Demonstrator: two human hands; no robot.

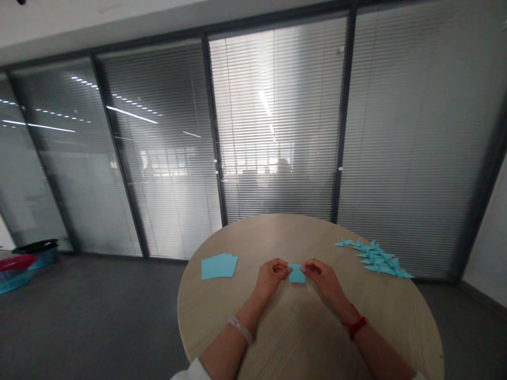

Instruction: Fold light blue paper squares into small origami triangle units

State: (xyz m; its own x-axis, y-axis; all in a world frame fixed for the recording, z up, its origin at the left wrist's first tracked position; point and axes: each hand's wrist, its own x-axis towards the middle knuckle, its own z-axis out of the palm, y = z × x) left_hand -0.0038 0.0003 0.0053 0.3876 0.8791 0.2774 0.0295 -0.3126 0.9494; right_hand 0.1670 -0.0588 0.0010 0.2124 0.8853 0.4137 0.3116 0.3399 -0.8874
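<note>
A small blue square of folded paper (297, 274) is held up between my two hands over the middle of the round table. My left hand (274, 274) pinches its left edge with thumb and fingertips. On the opposite edge, my right hand (320, 273) grips the paper in the same way. To the left lies a fanned stack of blue paper sheets (218, 266). Several folded blue paper cranes (376, 257) sit in a cluster near the table's right edge.
The round wooden table (285, 232) stands close to a glass partition with blinds (277, 121). On the floor at far left are blue baskets, one with a red rim (16, 264) and one with a black rim (37, 247).
</note>
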